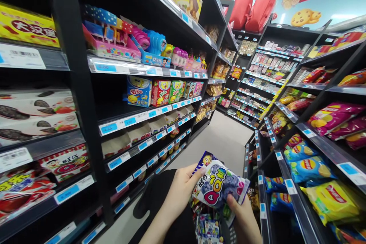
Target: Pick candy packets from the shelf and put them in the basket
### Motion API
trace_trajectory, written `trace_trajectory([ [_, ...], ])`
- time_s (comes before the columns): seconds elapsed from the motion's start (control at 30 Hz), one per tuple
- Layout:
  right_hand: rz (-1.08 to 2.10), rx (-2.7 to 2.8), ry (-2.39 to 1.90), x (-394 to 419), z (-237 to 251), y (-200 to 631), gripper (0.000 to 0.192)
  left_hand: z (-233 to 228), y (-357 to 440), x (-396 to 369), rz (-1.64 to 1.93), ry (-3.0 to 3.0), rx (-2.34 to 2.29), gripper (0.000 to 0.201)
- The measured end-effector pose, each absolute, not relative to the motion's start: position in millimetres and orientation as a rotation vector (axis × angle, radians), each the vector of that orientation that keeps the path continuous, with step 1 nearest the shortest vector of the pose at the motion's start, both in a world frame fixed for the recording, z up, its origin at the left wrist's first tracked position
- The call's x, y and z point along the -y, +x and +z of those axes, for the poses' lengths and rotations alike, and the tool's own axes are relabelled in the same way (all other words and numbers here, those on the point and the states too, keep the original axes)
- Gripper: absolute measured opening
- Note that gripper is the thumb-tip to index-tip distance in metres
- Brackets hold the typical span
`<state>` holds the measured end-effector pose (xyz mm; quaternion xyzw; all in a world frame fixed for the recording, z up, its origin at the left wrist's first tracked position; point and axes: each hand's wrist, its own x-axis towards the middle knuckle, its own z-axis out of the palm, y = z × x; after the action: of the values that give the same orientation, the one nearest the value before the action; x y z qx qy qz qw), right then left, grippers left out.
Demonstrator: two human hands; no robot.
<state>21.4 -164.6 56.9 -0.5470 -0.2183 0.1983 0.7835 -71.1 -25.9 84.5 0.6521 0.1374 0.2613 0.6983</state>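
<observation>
A white and purple bag of gummy candy [219, 183] with blueberries printed on it is held up in front of me, between both hands. My left hand [185, 181] grips its left edge, thumb on the front. Behind it, a dark blue packet [206, 160] with a cartoon figure shows at the top; the left hand seems to hold it too. My right hand [241, 213] is closed on the bag's lower right part, thumb on the front. Several small candy packets [210, 228] lie below the hands, partly in what looks like a dark basket. The fingers behind the bag are hidden.
On my left stands a black shelf [148, 114] with candy boxes, toy-like sweets and price tags. Shelves with chip bags [311, 167] line the right side. A grey floor aisle [228, 131] runs to back shelves [257, 80], with red bags [264, 9] on top.
</observation>
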Motion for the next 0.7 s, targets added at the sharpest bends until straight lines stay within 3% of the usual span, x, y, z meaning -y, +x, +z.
trace_trajectory([
  [0.1,0.547,0.423,-1.108,162.3,62.4,19.5,0.05,83.7,-70.6,24.2,0.598,1.495,-0.338,0.038],
  [0.4,0.441,0.463,-1.235,157.5,66.1,22.6,0.044,78.3,-67.8,21.0,0.662,1.494,-0.416,0.039],
  [0.7,0.458,0.396,-1.297,164.3,63.6,24.6,0.045,76.7,-68.2,18.4,0.368,1.303,-0.3,0.032],
])
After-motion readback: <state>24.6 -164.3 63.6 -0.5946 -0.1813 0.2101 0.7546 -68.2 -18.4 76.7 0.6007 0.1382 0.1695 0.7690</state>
